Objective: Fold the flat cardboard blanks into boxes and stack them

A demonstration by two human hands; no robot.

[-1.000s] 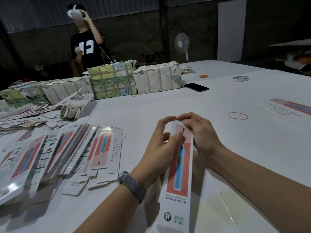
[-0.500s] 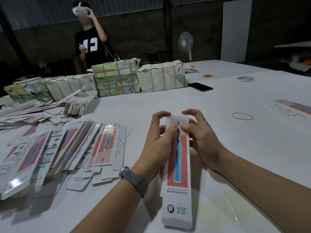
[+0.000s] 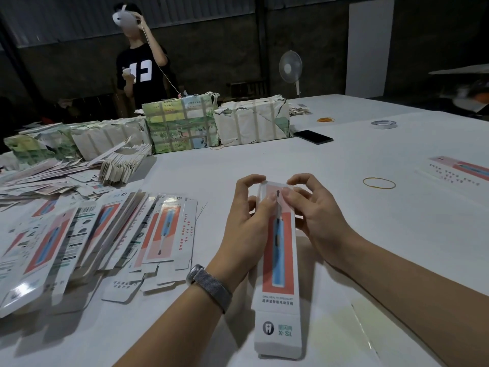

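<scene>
Head view shows the person working on one box (image 3: 278, 250), a long narrow carton with a red panel and a blue toothbrush printed on it. It lies lengthwise on the white table (image 3: 344, 160), directly in front of the person, with its far end raised between the hands.

The left hand (image 3: 247, 223) grips the far end from the left side, thumb on the printed face and fingers curled over the end. The right hand (image 3: 315, 215) pinches the same end from the right, forefinger arched above the end and thumb on the face. Both hands are closed on the carton; neither is spread.

Step in hand, by judgement: closing the flap at the far end. The body appears already squared up (the near end shows a white closure panel, though whether it is fully tucked cannot be told).

The next move likely calls for pressing the flap down and sliding its tongue inside the end opening while the sides are held square, then setting the finished box aside.

A fanned spread of flat blanks (image 3: 87, 234) lies on the table to the left, well apart from the hands. One finished box (image 3: 460, 172) lies at the far right.
</scene>
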